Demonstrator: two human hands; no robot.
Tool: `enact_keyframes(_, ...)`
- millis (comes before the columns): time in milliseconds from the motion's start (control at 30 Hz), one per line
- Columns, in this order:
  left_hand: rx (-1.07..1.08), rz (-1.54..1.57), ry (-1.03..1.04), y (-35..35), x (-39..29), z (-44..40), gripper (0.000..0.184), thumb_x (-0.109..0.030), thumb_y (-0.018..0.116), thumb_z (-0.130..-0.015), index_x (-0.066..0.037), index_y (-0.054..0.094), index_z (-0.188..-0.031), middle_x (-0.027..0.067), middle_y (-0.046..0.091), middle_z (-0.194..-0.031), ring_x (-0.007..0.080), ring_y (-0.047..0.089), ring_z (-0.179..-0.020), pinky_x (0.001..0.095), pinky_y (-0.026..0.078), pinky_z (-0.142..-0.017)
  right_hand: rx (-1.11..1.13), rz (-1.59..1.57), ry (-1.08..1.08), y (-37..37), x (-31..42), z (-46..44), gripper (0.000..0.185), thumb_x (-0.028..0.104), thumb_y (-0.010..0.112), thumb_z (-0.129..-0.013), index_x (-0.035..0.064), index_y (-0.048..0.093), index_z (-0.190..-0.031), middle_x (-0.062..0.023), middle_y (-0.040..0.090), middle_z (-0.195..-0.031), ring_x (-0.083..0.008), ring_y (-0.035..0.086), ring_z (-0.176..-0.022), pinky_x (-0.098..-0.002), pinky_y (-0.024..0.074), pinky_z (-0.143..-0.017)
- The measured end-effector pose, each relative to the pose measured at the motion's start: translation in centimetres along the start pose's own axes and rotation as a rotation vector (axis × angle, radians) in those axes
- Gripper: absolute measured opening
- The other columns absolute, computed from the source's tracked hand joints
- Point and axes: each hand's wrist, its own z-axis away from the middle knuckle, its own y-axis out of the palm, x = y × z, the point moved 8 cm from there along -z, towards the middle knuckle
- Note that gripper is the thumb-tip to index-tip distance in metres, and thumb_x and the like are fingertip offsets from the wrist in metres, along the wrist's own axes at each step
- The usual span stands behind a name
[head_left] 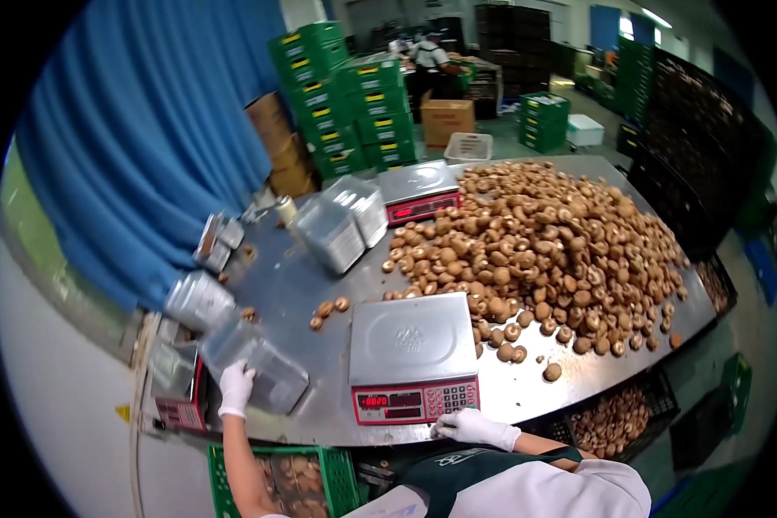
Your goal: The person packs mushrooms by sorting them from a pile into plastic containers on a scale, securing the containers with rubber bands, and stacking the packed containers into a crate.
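Note:
My left hand [236,387], in a white glove, is closed at the near left edge of a stack of clear plastic containers [276,373]. My right hand [475,427], gloved too, rests at the front right corner of a digital scale [412,341], just below its keypad, with the fingers stretched out and nothing visible in them. The scale has a bare metal plate and a red-lit display. Right behind it, a large heap of brown mushrooms [561,250] spreads over the metal table [319,414]. A few loose mushrooms [326,309] lie left of the scale.
A second scale [419,190] and more clear containers [332,229] stand farther back. Another scale [180,388] is at the left edge. Under the table are crates of mushrooms [613,419]. Stacked green crates [380,108], a blue curtain [138,147] and a co-worker [430,60] are beyond.

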Motion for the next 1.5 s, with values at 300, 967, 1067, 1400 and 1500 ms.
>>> enact_keyframes(300,-0.012,0.254,-0.152,-3.4,-0.7,-1.1,0.042,-0.002,0.084,-0.054,-0.004,0.042,-0.056,0.0029,0.053,-0.056,0.0125,0.048,-0.054,0.0309,0.043,-0.054,-0.055,-0.159,0.251,-0.7,-4.4,4.2,0.025,0.032,0.053,-0.091,0.0125,0.064,-0.101,-0.0066,0.069,-0.095,-0.0272,0.065,-0.091,-0.0347,0.0497,-0.085)
enact_keyframes(967,-0.274,0.409,0.621,4.6,-28.8,3.8,0.013,-0.009,0.062,-0.082,-0.011,0.068,-0.093,0.0086,0.067,-0.09,0.027,0.064,-0.083,0.0353,0.051,-0.075,-0.104,0.019,0.209,-5.6,-7.1,6.7,0.027,0.034,0.051,-0.089,0.0132,0.064,-0.101,-0.0173,0.066,-0.083,-0.0357,0.064,-0.078,-0.0445,0.0499,-0.073)
enact_keyframes(1067,0.055,0.145,0.663,12.8,-32.8,7.2,0.011,-0.018,0.058,-0.085,-0.013,0.065,-0.091,0.007,0.063,-0.09,0.0283,0.06,-0.085,0.0399,0.05,-0.07,-0.128,0.044,0.259,-7.2,-8.7,8.0,0.026,0.034,0.052,-0.087,0.0142,0.065,-0.1,-0.0156,0.067,-0.081,-0.0337,0.064,-0.078,-0.0434,0.0504,-0.072)
enact_keyframes(1400,0.199,0.132,0.618,10.8,-36.5,9.7,0.034,-0.026,0.065,-0.08,-0.011,0.062,-0.11,0.0117,0.061,-0.104,0.031,0.059,-0.094,0.0413,0.048,-0.08,-0.622,0.046,0.74,-15.7,-18.1,15.1,0.049,0.028,0.064,-0.077,0.0076,0.051,-0.12,-0.0169,0.063,-0.106,-0.0335,0.063,-0.087,-0.0403,0.0507,-0.076)
enact_keyframes(1500,-0.056,0.267,0.646,7.8,-40.6,10.7,0.041,-0.025,0.069,-0.077,-0.009,0.059,-0.114,0.0132,0.059,-0.112,0.0312,0.058,-0.101,0.0399,0.047,-0.085,-0.67,0.163,0.775,-15.5,-21.1,14.6,0.065,0.029,0.068,-0.068,0.0027,0.046,-0.124,-0.0188,0.047,-0.129,-0.0336,0.06,-0.097,-0.0423,0.0502,-0.08)
